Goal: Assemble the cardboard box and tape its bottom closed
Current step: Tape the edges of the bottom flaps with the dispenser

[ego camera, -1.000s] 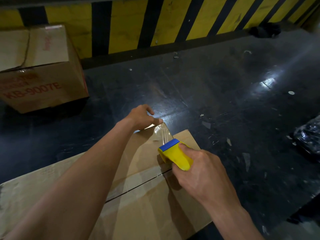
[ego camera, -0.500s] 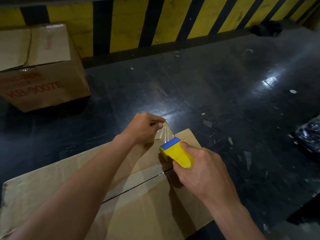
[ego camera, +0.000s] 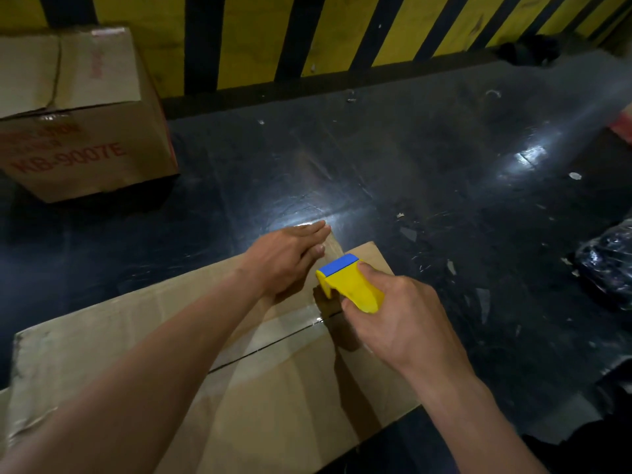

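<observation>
A brown cardboard box (ego camera: 280, 398) lies before me with its two flaps meeting at a dark seam. Clear tape (ego camera: 333, 249) runs from the far edge of the box to a yellow tape dispenser with a blue tip (ego camera: 352, 285). My right hand (ego camera: 393, 323) grips the dispenser over the seam near the box's far end. My left hand (ego camera: 290, 258) lies flat with straight fingers, pressing the tape's end down at the far edge of the box.
A second cardboard box (ego camera: 78, 114) with red print stands at the far left on the dark shiny floor (ego camera: 410, 165). A yellow-and-black striped wall (ego camera: 307, 35) runs along the back. A black plastic bundle (ego camera: 608, 265) lies at the right edge.
My left hand went from pinching the tape's end to lying flat with straight fingers on it at the box's far edge. The dispenser in my right hand stayed almost in place.
</observation>
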